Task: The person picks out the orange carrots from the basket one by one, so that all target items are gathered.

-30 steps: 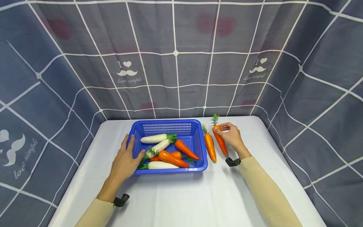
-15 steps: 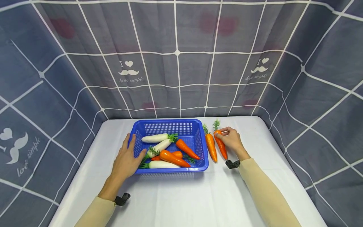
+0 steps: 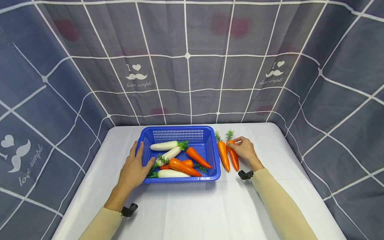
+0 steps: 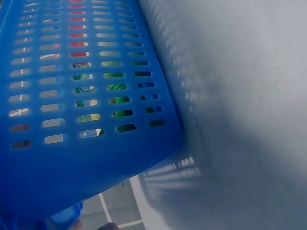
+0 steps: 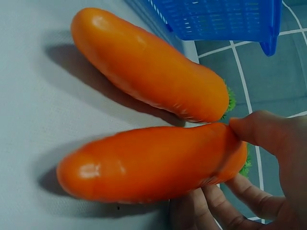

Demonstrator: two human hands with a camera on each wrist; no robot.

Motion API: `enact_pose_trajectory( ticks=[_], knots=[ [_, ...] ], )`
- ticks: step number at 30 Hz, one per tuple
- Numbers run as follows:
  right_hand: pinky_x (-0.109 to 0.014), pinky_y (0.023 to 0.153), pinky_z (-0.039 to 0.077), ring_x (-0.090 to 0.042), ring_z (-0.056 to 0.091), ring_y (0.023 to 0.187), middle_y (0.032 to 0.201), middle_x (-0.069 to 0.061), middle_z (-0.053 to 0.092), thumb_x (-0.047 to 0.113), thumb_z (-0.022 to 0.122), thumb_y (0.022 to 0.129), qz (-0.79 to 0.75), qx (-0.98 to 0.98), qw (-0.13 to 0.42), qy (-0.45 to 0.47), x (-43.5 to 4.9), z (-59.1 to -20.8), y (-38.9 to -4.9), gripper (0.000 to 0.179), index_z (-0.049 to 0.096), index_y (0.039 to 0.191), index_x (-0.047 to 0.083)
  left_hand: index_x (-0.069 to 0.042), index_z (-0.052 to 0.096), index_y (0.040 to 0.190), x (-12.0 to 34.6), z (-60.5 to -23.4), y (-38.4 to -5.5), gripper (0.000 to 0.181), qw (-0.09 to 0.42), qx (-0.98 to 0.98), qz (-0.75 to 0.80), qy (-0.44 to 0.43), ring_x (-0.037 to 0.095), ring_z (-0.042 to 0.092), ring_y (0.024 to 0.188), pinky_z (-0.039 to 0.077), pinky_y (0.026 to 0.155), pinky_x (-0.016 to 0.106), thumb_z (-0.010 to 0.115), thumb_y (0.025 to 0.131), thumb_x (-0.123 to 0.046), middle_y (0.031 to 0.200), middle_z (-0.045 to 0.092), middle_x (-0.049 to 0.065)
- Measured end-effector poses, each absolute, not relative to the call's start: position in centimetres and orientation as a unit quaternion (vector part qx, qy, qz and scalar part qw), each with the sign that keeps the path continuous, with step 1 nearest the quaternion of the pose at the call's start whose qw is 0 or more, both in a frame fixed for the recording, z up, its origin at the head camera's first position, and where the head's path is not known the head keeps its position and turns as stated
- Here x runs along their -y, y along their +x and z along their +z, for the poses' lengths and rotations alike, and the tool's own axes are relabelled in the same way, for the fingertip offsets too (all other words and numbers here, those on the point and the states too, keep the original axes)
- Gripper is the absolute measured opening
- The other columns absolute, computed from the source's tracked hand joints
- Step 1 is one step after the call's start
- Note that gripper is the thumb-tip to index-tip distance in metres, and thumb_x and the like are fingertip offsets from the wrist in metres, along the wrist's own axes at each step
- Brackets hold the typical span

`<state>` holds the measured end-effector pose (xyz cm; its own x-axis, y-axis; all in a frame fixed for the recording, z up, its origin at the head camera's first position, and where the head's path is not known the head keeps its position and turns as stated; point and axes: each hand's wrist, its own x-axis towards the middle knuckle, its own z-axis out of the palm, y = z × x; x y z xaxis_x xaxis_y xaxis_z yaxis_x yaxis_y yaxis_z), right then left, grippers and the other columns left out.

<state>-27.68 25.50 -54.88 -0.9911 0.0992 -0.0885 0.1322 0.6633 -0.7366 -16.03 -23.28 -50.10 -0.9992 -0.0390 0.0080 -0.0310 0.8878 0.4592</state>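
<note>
My right hand (image 3: 245, 149) pinches an orange carrot (image 3: 233, 156) near its leafy top, between thumb and fingers. In the right wrist view this carrot (image 5: 148, 163) lies low over the white cloth, thumb on top and fingers beneath. A second carrot (image 3: 223, 156) lies beside it, close to the basket's right side. My left hand (image 3: 132, 171) rests on the left end of the blue plastic basket (image 3: 214, 150), fingers spread along the rim and thumb over the inside. From the left wrist the slotted basket wall (image 4: 86, 165) hides most of that hand.
Inside the basket lie white radishes (image 3: 163, 146) with green tops and several carrots (image 3: 183, 167). A white cloth (image 3: 192, 213) covers the table. Dark grey checked curtains (image 3: 204, 73) stand behind and on both sides.
My right hand has brought its carrot down and slightly toward me, so that it lies alongside the other carrot. My left hand stays on the basket.
</note>
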Motion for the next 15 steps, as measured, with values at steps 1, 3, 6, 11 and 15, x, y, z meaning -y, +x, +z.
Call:
enact_pose_trajectory(
  ticks=[1, 3, 6, 11, 15],
  knots=[
    [-0.044, 0.094, 0.063, -0.043, 0.08, 0.118, 0.131, -0.029, 0.083, 0.05, 0.084, 0.104, -0.405, -0.912, 0.02, 0.063, -25.5, -54.9, -27.7, 0.058, 0.076, 0.134, 0.002, -0.01, 0.009, 0.188, 23.3, -50.1, -16.0, 0.098, 0.008, 0.971, -0.236, 0.018, 0.067, 0.037, 0.167, 0.043, 0.126, 0.087, 0.058, 0.119, -0.057, 0.197, -0.002, 0.024],
    [-0.043, 0.093, 0.064, -0.044, 0.08, 0.117, 0.131, -0.029, 0.083, 0.049, 0.084, 0.104, -0.404, -0.912, 0.02, 0.062, -25.4, -54.9, -27.6, 0.058, 0.076, 0.135, 0.001, -0.01, 0.009, 0.188, 23.3, -50.1, -16.0, 0.098, 0.008, 0.972, -0.236, 0.018, 0.067, 0.038, 0.167, 0.043, 0.126, 0.087, 0.058, 0.119, -0.058, 0.197, -0.002, 0.024],
    [-0.038, 0.088, 0.062, -0.042, 0.081, 0.115, 0.131, -0.03, 0.082, 0.049, 0.084, 0.105, -0.402, -0.914, 0.021, 0.061, -25.4, -55.0, -27.7, 0.059, 0.075, 0.136, 0.0, -0.01, 0.009, 0.188, 23.3, -50.1, -16.0, 0.098, 0.007, 0.972, -0.236, 0.018, 0.067, 0.038, 0.167, 0.042, 0.127, 0.087, 0.058, 0.119, -0.058, 0.197, -0.002, 0.024],
    [-0.03, 0.075, 0.067, -0.033, 0.084, 0.096, 0.13, -0.031, 0.082, 0.048, 0.086, 0.104, -0.434, -0.898, 0.035, 0.056, -25.6, -55.1, -27.7, 0.062, 0.073, 0.137, -0.002, -0.01, 0.008, 0.188, 23.2, -50.1, -16.0, 0.098, 0.007, 0.972, -0.235, 0.018, 0.067, 0.037, 0.168, 0.042, 0.128, 0.086, 0.058, 0.119, -0.057, 0.197, -0.002, 0.024],
    [-0.031, 0.076, 0.067, -0.028, 0.083, 0.091, 0.123, -0.026, 0.084, 0.055, 0.088, 0.1, -0.451, -0.891, 0.027, 0.035, -26.2, -56.0, -28.2, 0.065, 0.075, 0.133, 0.001, -0.009, 0.009, 0.188, 23.2, -50.1, -16.0, 0.098, 0.008, 0.972, -0.235, 0.019, 0.066, 0.037, 0.168, 0.042, 0.127, 0.086, 0.058, 0.119, -0.057, 0.197, -0.001, 0.024]
  ],
)
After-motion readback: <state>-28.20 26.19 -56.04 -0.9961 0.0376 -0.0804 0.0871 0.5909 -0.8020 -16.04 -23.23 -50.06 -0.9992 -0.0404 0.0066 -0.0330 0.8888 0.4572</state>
